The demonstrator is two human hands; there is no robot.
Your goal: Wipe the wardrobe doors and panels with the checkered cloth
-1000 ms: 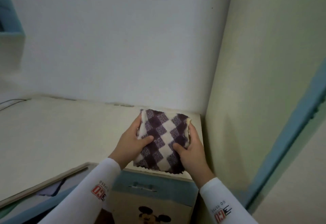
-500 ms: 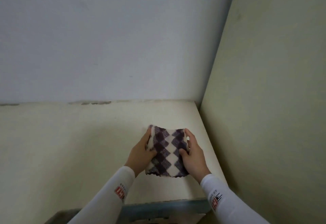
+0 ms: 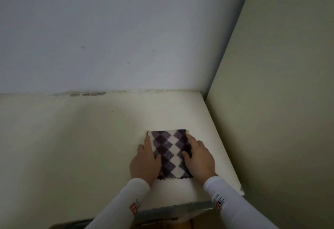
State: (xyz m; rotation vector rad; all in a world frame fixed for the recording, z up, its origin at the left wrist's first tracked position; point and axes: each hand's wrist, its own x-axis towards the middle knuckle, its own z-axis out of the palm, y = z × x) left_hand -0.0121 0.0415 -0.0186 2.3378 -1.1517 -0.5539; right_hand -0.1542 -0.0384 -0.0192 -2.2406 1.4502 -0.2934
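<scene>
Two white sleeves (image 3: 126,201) came up from the bottom of the view, over a blue edge (image 3: 173,210) at the front. Past them, the left hand (image 3: 145,163) and the right hand (image 3: 199,158) both lay palm down on the cloth (image 3: 170,154).

The cloth was folded and lay flat on the cream top (image 3: 81,147), close to its right end. Its long way ran from near to far, away from the person. It sat right between the two hands, so neither hand was nearer to it. The left hand lay along its left side with the fingers pointing straight ahead and the thumb on the checks. The right hand covered its right side, with the fingers a little bent and the thumb on the checks too. Both hands looked spread and pressing down, not pinching. I could not tell if any fingertip was tucked under an edge.

Lots of bare top ran off to the left of the cloth. The tall side panel (image 3: 280,120) stood near on the right. So I think the next rub would have most room going left, or forward to the back. The pale wall (image 3: 126,30) rose behind the top, with dark marks along the join.
</scene>
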